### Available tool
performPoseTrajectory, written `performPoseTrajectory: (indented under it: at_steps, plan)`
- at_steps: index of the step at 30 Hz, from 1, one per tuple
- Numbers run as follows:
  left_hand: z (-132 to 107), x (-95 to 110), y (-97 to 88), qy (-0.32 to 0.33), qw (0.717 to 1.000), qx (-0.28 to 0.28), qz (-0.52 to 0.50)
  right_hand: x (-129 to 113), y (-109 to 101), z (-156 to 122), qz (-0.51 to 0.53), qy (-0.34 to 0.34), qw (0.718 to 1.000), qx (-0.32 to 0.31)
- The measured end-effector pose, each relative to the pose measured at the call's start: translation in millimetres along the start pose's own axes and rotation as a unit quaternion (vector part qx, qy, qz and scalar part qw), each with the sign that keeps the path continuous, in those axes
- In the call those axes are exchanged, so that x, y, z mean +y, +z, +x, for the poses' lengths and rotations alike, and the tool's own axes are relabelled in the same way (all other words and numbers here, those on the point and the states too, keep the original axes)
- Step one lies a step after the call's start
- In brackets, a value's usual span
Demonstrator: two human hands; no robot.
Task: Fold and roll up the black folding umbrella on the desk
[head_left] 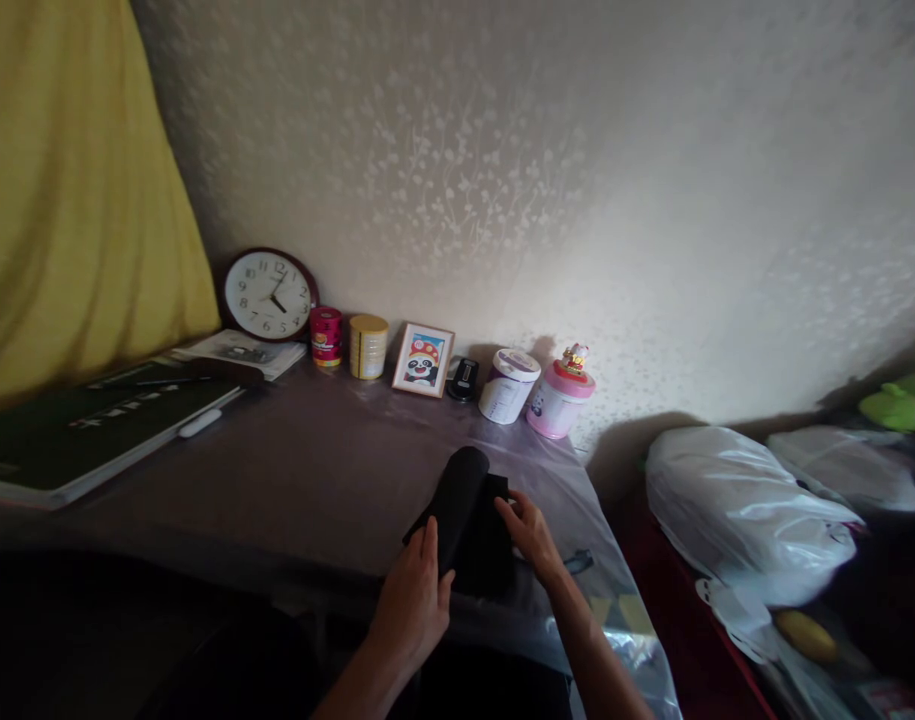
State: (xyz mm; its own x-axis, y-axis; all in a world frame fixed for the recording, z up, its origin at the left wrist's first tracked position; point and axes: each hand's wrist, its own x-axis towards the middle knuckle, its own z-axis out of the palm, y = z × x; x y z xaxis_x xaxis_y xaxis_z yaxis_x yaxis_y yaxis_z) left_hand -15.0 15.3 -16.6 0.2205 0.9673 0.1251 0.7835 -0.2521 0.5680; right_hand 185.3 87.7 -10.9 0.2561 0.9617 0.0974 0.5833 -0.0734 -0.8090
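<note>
A black cylinder-shaped roll point(461, 500) lies at the near edge of the table, with a flat black flap point(491, 545) spreading from its right side. My left hand point(416, 595) grips the near left side of the roll, fingers along it and thumb at its near end. On the right, my right hand point(528, 528) pinches the flap's outer edge between thumb and fingers. Both pieces look like one soft, dark material, but I cannot tell what it is. A small dark strip point(578, 562) lies beside my right wrist.
Along the wall stand a clock point(268, 295), a red can point(326, 337), a yellow tin point(368, 347), a panda picture frame point(423, 360), a black stapler-like object point(464, 380), a white tub point(509, 386) and a pink jar point(560, 402). Left is a green book point(82, 430); right, a white bag point(742, 510).
</note>
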Motion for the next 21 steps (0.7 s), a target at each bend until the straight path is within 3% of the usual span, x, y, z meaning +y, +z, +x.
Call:
performPoseTrajectory:
  at_steps: [7,13,21]
  plan:
    - [1,1,-3.9,-0.012,1.0,-0.017,0.005,-13,10,-3,0.041,-0.037,0.998,-0.027]
    - [3,-1,-8.7,-0.024,0.999,-0.029,0.025,-37,31,2,0.075,-0.035,0.997,0.008]
    - [5,-8,-7.2,-0.015,0.999,-0.016,0.025,-53,52,4,0.036,-0.022,0.999,0.004]
